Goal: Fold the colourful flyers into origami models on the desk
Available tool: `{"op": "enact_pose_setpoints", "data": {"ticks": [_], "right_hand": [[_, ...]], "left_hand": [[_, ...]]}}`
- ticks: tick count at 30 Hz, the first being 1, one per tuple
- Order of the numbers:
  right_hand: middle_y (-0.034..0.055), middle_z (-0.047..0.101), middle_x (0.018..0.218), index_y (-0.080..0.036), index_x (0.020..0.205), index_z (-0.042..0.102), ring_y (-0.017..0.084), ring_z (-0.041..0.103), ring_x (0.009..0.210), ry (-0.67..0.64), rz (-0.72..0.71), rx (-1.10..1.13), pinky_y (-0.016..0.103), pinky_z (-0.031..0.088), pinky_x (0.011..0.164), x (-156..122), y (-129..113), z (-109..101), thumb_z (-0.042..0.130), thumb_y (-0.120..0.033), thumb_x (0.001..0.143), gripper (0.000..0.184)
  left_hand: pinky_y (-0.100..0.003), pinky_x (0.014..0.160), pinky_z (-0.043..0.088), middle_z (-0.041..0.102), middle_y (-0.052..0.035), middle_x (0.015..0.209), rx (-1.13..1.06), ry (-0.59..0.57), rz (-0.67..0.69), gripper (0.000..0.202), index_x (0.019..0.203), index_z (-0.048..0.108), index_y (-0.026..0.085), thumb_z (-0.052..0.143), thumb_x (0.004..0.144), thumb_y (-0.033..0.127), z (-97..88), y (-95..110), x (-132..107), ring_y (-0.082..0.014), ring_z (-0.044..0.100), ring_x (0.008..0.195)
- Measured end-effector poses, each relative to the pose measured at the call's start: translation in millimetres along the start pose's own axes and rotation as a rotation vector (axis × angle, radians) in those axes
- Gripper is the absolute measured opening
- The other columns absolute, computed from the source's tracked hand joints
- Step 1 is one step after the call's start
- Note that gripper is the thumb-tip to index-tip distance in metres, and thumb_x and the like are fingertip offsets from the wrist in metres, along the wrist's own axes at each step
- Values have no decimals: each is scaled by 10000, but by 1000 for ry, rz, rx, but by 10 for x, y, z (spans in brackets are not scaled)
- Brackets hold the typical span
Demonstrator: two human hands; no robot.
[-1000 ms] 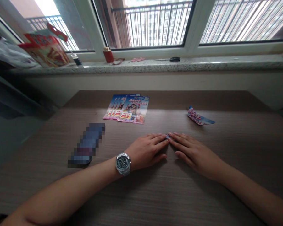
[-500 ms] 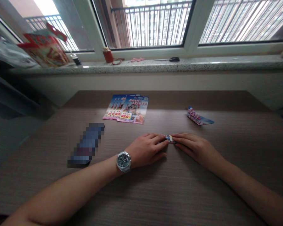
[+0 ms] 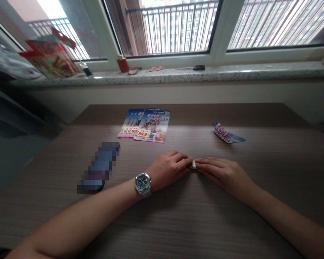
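Note:
Between my two hands is a small folded piece of printed paper (image 3: 194, 164), mostly hidden by the fingers. My left hand (image 3: 170, 166), with a metal watch (image 3: 143, 183) on its wrist, pinches the paper's left end. At the right end, the fingertips of my right hand (image 3: 223, 169) are pressed together on the same piece. Both hands rest low over the wooden table (image 3: 162, 230). Beyond my right hand lies a folded printed flyer (image 3: 228, 135) with a pointed end.
Several overlapping flyers (image 3: 154, 124) lie at the back, left of centre. A blurred dark rectangular object (image 3: 99, 167) is left of my left hand. On the stone windowsill (image 3: 167, 77) are a red packet (image 3: 52, 57), a small red object (image 3: 122, 64) and a dark-handled tool (image 3: 199, 67).
My hands have drawn slightly closer together, and the right hand has come a little nearer to me. Less of the paper shows between the fingers, and its visible face looks narrower.

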State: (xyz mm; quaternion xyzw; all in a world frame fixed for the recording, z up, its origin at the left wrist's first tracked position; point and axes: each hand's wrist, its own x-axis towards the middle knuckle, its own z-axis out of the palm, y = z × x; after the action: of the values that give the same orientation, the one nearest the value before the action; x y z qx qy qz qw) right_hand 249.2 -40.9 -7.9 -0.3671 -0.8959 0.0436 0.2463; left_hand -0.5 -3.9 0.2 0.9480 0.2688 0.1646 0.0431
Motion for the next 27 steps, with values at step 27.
{"op": "enact_pose_setpoints", "data": {"ticks": [27], "right_hand": [[61, 756, 1140, -240, 1121, 715, 258, 712, 1056, 29, 651, 950, 399, 572, 941, 88, -238, 19, 678, -388, 877, 287]], "left_hand": [[-264, 780, 573, 742, -31, 1098, 24, 309, -13, 215, 1160, 667, 184, 560, 986, 251, -80, 127, -40, -142, 698, 888]]}}
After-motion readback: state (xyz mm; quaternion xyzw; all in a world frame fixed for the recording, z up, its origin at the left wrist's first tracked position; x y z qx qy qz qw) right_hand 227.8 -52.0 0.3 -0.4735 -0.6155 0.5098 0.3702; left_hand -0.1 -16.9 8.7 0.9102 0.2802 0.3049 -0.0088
